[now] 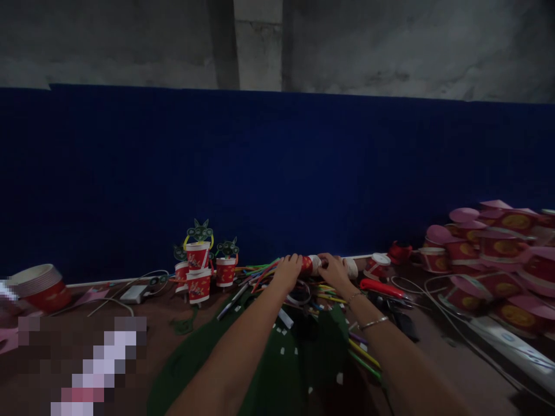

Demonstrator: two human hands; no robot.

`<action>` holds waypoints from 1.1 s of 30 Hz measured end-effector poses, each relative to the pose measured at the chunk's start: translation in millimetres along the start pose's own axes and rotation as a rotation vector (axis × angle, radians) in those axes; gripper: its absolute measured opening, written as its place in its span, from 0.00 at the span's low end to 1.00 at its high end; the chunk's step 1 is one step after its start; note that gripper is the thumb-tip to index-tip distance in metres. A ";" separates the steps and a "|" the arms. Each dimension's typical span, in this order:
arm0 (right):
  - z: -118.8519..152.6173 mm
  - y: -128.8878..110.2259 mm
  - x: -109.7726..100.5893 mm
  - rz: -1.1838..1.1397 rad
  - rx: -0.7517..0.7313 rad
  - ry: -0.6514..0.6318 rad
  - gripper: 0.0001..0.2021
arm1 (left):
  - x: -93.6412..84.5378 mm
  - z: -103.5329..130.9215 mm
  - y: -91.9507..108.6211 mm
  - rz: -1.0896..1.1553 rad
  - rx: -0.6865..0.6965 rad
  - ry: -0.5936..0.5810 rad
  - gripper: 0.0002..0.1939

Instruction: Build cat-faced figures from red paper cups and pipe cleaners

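A sideways stack of red paper cups (306,264) with white rims lies at the back of the table, under both hands. My left hand (289,273) is closed over its left end. My right hand (335,270) is closed at the white rims further right; its fingertips are partly hidden. Bundled coloured pipe cleaners (260,270) lie beneath and beside the hands, some poking out to the left. Below my forearms spreads a dark green sheet (269,352) with small white scraps on it.
Red cups with dark green animal-face cutouts (198,254) stand left of the hands. At right are a lone paper cup (377,266), a red-handled tool (384,288), white cables and piled red-and-pink cup pieces (503,248). Nested paper tubs (41,286) stand far left. A blue partition (277,173) rises behind.
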State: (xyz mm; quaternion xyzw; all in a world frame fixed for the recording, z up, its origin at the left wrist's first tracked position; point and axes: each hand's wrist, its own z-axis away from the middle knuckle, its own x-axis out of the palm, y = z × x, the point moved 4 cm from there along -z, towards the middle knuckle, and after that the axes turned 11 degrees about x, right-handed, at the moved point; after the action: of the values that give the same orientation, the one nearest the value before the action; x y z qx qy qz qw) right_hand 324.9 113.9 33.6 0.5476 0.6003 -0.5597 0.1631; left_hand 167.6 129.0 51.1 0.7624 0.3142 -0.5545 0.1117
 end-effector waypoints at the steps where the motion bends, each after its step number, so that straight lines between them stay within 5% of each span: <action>1: -0.5 0.4 0.0 0.004 0.012 0.002 0.18 | -2.8 0.3 -0.6 -0.001 -0.003 0.003 0.20; 6: -2.6 5.6 -1.0 0.037 0.057 0.014 0.18 | -23.5 13.8 -19.6 0.016 -0.073 0.028 0.22; 11: 6.6 -2.9 -13.3 0.090 0.030 0.055 0.16 | -49.1 59.2 -45.4 0.102 -0.263 0.151 0.28; 15: 37.4 -30.2 -26.3 0.131 -0.058 0.043 0.13 | -46.4 129.0 -52.1 1.134 -0.690 0.567 0.26; 18: 74.7 -46.9 -16.2 0.204 -0.034 -0.276 0.11 | -35.3 173.5 -32.9 1.762 -0.900 0.618 0.18; 20: 99.8 -56.0 -8.9 0.276 -0.059 -0.367 0.21 | -33.5 192.0 -19.2 1.974 -0.941 0.619 0.16; 23: 123.7 -61.0 1.0 0.350 -0.014 -0.389 0.37 | -33.0 204.4 -9.0 1.982 -0.930 0.682 0.17; 33: 134.6 -57.4 13.3 0.276 0.027 -0.382 0.37 | -20.3 212.6 -11.3 1.346 -0.782 0.674 0.28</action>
State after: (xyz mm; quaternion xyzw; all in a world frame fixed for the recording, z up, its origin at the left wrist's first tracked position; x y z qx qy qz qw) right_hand 215.9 18.8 8.1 0.5107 0.4702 -0.6336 0.3415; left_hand -7.9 20.3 -4.9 0.8179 -0.0209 0.0353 0.5738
